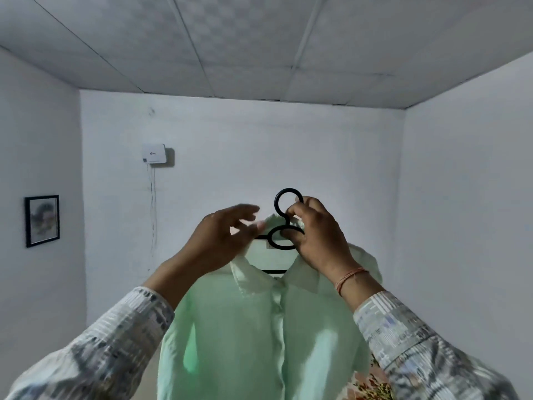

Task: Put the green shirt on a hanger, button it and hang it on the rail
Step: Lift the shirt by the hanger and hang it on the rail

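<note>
While right hand (317,238) pinches hanger (285,226), green shirt (259,327) hangs

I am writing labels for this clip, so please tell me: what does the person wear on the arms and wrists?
Both arms have long sleeves of white fabric with a grey and black patchy print and fine stripes: the left sleeve and the right sleeve. A thin orange thread band circles the right wrist. Both hands are bare.
</note>
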A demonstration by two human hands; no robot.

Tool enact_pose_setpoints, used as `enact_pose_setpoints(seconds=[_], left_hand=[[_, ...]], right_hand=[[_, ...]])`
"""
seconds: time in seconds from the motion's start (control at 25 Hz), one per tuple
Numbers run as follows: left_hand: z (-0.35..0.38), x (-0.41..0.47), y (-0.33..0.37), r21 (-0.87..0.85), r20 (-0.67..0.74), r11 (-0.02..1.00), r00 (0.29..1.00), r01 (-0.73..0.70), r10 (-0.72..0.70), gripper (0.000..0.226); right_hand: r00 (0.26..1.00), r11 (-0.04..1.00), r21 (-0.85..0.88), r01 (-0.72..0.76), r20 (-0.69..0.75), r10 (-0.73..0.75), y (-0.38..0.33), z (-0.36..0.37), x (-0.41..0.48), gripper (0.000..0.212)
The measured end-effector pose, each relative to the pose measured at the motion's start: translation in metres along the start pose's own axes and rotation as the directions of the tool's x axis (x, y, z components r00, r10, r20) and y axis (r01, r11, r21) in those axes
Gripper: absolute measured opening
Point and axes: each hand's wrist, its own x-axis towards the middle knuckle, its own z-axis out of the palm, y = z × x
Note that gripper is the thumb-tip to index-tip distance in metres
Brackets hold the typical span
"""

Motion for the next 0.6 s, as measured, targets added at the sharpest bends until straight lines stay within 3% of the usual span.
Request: enact_pose_setpoints(seconds=[0.08, 0.16, 0.2, 0.28, 0.36, 0.44, 0.52, 0.6], left_hand=[[0.002, 0.012, 0.021, -0.094, -0.100, 0.995, 0.994, 0.028, -0.037, 0.039], [0.006, 0.026, 0.044, -0.098, -0.137, 0.994, 0.989, 0.045, -0.058, 0.013], [0.008, 0.032, 0.056, -0.071, -0.154, 0.996, 0.985, 0.062, -0.072, 0.012], [0.012, 0.042, 0.067, -0.092, -0.198, 0.988, 0.971, 0.121, -0.137, 0.016], [0.014, 0.049, 0.069, -0.148, -0.228, 0.976, 0.955, 0.159, -0.190, 0.014], [0.013, 0.054, 0.069, -0.206, -0.227, 0.962, 0.948, 0.178, -0.223, 0.013], [0.015, 0.060, 0.073, -0.206, -0.199, 0.960, 0.952, 0.190, -0.231, 0.014], [0.015, 0.065, 0.075, -0.171, -0.160, 0.961, 0.956, 0.217, -0.245, 0.016]], right_hand=[[0.999, 0.999, 0.005, 0.035, 0.026, -0.035, -0.015, -0.010, 0.001, 0.033], [0.996, 0.997, -0.014, 0.081, 0.035, -0.080, -0.024, -0.018, -0.001, 0.032], [0.995, 0.995, 0.003, 0.095, 0.025, -0.095, -0.024, -0.022, -0.001, 0.031], [0.997, 0.980, 0.188, 0.064, 0.036, -0.072, -0.014, -0.034, -0.003, 0.033], [0.997, 0.923, 0.378, -0.072, 0.046, 0.059, 0.005, -0.050, -0.007, 0.024], [0.988, 0.949, 0.283, -0.139, 0.107, 0.112, 0.027, -0.061, -0.007, 0.009], [0.971, 0.994, 0.074, -0.085, 0.230, 0.066, 0.049, -0.068, -0.005, 0.014], [0.970, 0.996, 0.057, -0.070, 0.239, 0.055, 0.060, -0.073, 0.001, 0.015]])
